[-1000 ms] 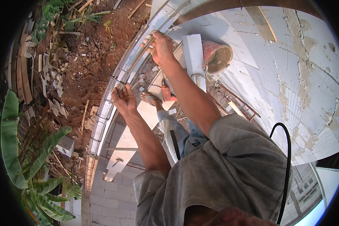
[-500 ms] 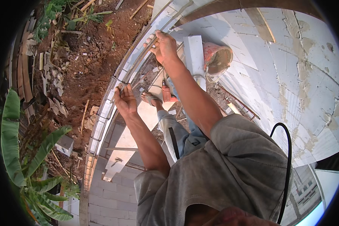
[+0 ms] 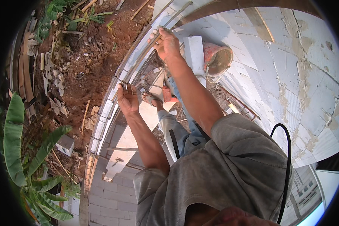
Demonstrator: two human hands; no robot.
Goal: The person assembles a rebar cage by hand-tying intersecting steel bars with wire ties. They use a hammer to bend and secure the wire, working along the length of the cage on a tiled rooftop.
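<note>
Left grip (image 3: 128, 98): was placed beside metal tie (image 3: 118, 79); grasp could not be told.
Right grip (image 3: 167, 43): was curled round steel rod (image 3: 141, 57).
Grip spread: was slightly widened, rod unreleased.

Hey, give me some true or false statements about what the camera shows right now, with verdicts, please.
1. The person's bare right hand has its grip around a long, thin metal rod. True.
2. A round red bucket is left of the white rectangular block. False: the bucket is right of the block.
3. A red power drill lies near the sandaled foot. True.
4. A broad-leaved green plant stands at the picture's right. False: the plant is at the left.
5. The bare left hand shows its palm. True.
</note>
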